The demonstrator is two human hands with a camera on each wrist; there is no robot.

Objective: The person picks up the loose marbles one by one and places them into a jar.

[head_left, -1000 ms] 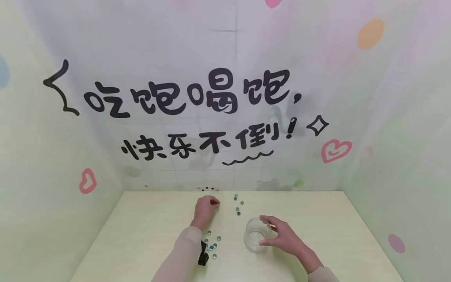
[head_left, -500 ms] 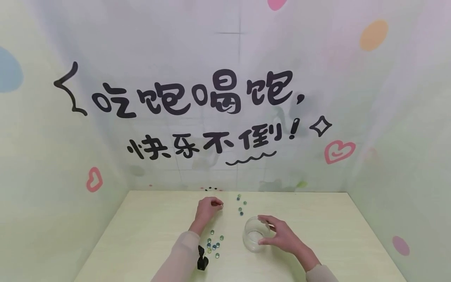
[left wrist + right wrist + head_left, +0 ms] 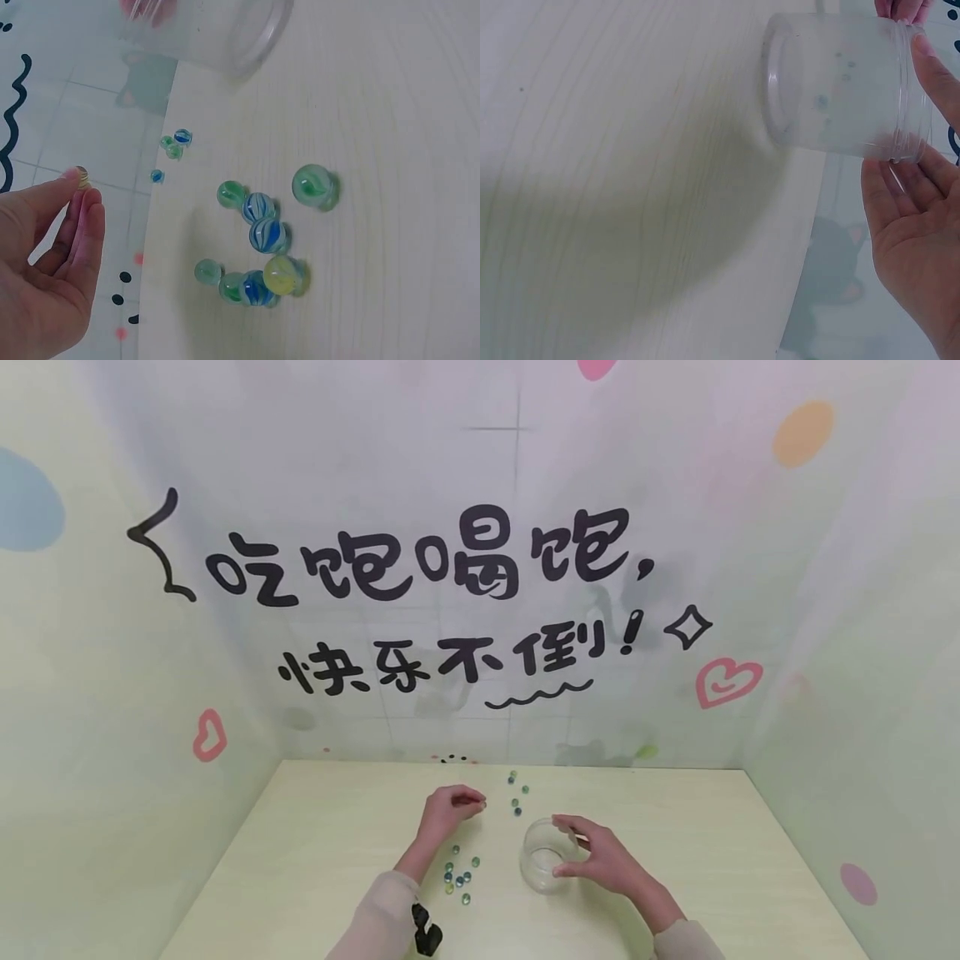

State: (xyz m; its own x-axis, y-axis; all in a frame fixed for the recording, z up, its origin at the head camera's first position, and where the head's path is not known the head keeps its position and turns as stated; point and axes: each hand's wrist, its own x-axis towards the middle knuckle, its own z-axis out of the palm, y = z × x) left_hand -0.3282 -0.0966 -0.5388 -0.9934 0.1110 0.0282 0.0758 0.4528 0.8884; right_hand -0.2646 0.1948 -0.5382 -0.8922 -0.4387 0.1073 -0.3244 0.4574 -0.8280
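My left hand (image 3: 450, 812) pinches a marble between thumb and fingertips, held above the table; the left wrist view shows this marble (image 3: 83, 178) as clear with yellowish streaks. A clear jar (image 3: 538, 881) stands upright on the table, its mouth uncovered. My right hand (image 3: 611, 858) holds the jar near the rim, thumb on one side and fingers on the other. Several glass marbles (image 3: 267, 235), green, blue-striped and yellow, lie loose below my left hand. The jar's interior, seen through its wall, shows no marble resting on its bottom.
A second small group of marbles (image 3: 517, 812) lies farther back, between the left hand and the jar. The pale wooden table (image 3: 697, 827) meets a printed backdrop (image 3: 420, 718) at its back edge. A black wrist mount (image 3: 426, 931) sits at the left sleeve.
My left hand has come slightly to the right and toward me, away from the back edge, with the marble pinched. The right hand still holds the jar. The head view has shifted a little.
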